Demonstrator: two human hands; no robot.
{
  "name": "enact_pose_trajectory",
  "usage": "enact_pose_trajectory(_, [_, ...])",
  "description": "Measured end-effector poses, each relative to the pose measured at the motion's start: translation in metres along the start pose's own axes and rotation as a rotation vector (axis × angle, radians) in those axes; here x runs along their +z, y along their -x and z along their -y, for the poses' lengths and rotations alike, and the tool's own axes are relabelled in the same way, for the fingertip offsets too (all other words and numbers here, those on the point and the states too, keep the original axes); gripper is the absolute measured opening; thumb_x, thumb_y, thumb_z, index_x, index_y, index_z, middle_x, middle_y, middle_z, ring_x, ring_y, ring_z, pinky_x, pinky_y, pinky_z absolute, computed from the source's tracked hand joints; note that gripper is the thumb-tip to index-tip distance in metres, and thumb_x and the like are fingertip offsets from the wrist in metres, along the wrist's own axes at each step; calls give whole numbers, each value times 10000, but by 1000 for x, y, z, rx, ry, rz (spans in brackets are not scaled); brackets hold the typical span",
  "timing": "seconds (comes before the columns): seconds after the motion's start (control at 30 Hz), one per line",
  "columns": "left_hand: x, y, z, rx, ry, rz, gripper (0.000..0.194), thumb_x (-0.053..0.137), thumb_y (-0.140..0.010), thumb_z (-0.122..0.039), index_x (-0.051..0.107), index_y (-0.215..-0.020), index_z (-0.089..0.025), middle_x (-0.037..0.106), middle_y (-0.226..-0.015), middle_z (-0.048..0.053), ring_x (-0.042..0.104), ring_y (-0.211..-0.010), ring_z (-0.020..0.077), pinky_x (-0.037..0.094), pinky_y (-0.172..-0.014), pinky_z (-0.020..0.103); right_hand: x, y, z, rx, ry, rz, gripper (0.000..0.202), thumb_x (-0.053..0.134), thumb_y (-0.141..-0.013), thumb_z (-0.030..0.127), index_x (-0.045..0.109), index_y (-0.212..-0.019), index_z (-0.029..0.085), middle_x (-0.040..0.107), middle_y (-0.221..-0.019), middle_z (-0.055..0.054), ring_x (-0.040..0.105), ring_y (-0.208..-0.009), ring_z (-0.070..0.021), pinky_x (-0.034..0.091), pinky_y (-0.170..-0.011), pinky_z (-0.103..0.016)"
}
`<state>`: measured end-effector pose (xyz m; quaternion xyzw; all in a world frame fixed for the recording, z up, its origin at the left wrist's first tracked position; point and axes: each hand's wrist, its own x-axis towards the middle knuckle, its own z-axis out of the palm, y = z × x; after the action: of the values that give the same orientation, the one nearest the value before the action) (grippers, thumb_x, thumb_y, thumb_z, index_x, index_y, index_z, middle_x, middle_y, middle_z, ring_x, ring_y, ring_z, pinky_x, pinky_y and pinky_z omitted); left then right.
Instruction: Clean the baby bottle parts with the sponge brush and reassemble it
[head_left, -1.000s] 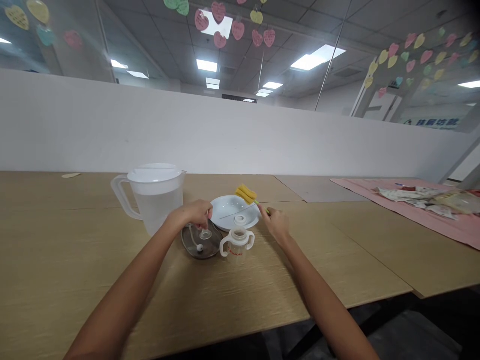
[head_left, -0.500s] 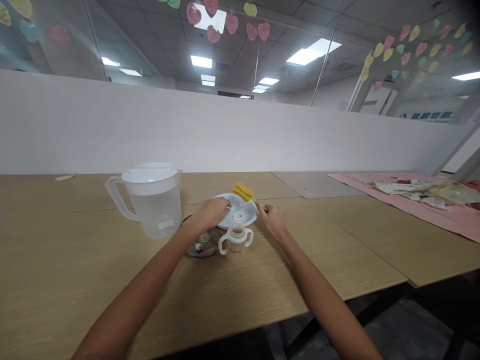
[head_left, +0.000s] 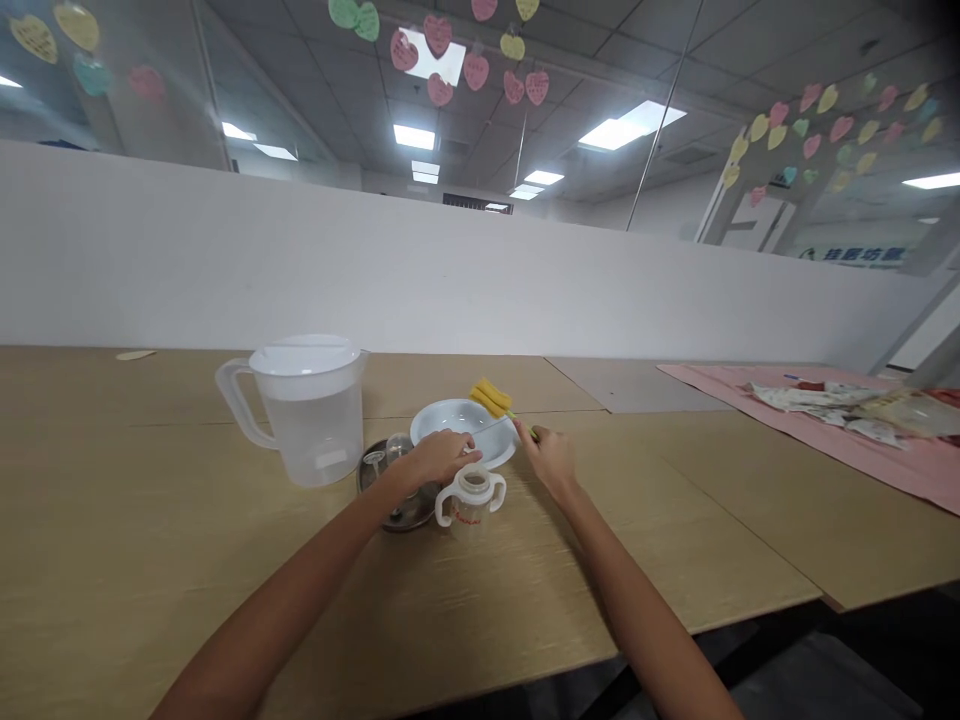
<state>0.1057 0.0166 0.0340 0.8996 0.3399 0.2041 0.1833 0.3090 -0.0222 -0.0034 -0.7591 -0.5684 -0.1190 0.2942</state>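
On a light-brown wood-grain tabletop (head_left: pixel 540 600), a clear bottle with two white handles (head_left: pixel 472 500) is standing nearest, beside a round dark tray (head_left: pixel 412 515) holding small clear parts (head_left: pixel 373 460). A translucent lidded pitcher (head_left: pixel 315 430) is standing left. The left hand (head_left: pixel 441 458) is reaching over a round white bowl's (head_left: pixel 431 418) near rim; whether its grip is closing on anything, I cannot tell. The right hand (head_left: pixel 549 455) is gripping a yellow sponge brush (head_left: pixel 491 397) by its green handle, the sponge pointing past the bowl's far rim.

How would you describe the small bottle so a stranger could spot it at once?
On the wooden table, find the big pitcher, then look right, past the round tray, to just in front of the white bowl. The bottle stands there, clear and open-topped; unlike its neighbours, it has two white handles and red print.
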Motion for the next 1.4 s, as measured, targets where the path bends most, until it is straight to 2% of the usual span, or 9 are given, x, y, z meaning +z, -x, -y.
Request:
enact_pose_trajectory(0.2, [1, -10, 11, 44, 186, 50, 320, 554, -721, -351, 574, -991, -180, 623, -732, 3, 573, -668, 142, 432, -612, 227, 2, -3, -7, 3, -38, -69, 641, 243, -872, 604, 560, -554, 147, 542, -520, -56, 384, -451, -99, 162, -481, -249])
enact_pose_trajectory(0.43, [-24, -14, -2, -92, 636, -272, 445, 526, -768, -373, 526, -1152, -149, 627, -904, 65, 590, -852, 172, 481, -744, 287, 0, 3, -5, -78, -155, -207, 670, 141, -884, 600, 511, -550, 153, 523, -509, -35, 400, -489, -98, 211, -498, -220])
enact_pose_trajectory(0.53, [-37, -12, -13, -95, 811, -295, 487, 560, -758, -371, 509, -1186, -145, 635, -995, 93, 590, -927, 193, 486, -790, 312, 4, 1, -6, -87, -129, -201, 667, 151, -881, 604, 512, -545, 155, 529, -511, -34, 398, -479, -95, 203, -488, -220])
enact_pose_trajectory(0.63, [-45, -8, -21, -65, 823, -292, 483, 571, -754, -379, 522, -1187, -169, 620, -1095, 106, 578, -987, 205, 486, -819, 316, 6, -2, -10, -14, -75, -216, 670, 155, -882, 601, 519, -536, 158, 522, -487, -36, 394, -453, -95, 184, -477, -227])
enact_pose_trajectory(0.9, [-51, -7, -13, -67, 705, -459, 514, 591, -728, -420, 552, -1171, -160, 627, -1086, 99, 582, -990, 213, 496, -786, 290, 7, 4, -8, -219, -86, -305, 606, 245, -896, 552, 535, -549, 149, 550, -520, -50, 444, -485, -95, 236, -512, -218])
enact_pose_trajectory(1.0, [-53, -3, -17, -39, 611, -364, 483, 575, -741, -421, 573, -1148, -161, 642, -1044, 85, 612, -904, 201, 508, -739, 279, 8, 6, -3, -231, -104, -302, 603, 251, -897, 555, 530, -551, 148, 546, -515, -46, 440, -479, -93, 240, -517, -219])
enact_pose_trajectory(1.07, [-57, 2, -22, -11, 490, -300, 437, 548, -764, -412, 588, -1128, -172, 655, -1013, 68, 623, -865, 190, 509, -731, 272, 10, 8, -1, -211, -105, -290, 610, 246, -894, 565, 530, -550, 149, 546, -518, -44, 437, -480, -93, 230, -511, -223])
enact_pose_trajectory(1.23, [-78, 27, -35, -19, -16, -362, 329, 503, -792, -353, 627, -1066, -219, 675, -988, 42, 616, -896, 197, 468, -797, 281, 13, 13, 4, -177, -130, -199, 609, 251, -890, 570, 539, -558, 148, 552, -537, -46, 427, -498, -96, 205, -501, -227])
enact_pose_trajectory(1.4, [-91, 45, -34, -242, -474, -54, 247, 568, -688, -195, 661, -916, -208, 685, -783, 43, 620, -727, 216, 441, -642, 279, 12, 11, -1, -74, -116, -167, 629, 239, -877, 587, 551, -567, 137, 533, -530, -47, 389, -491, -95, 187, -497, -229])
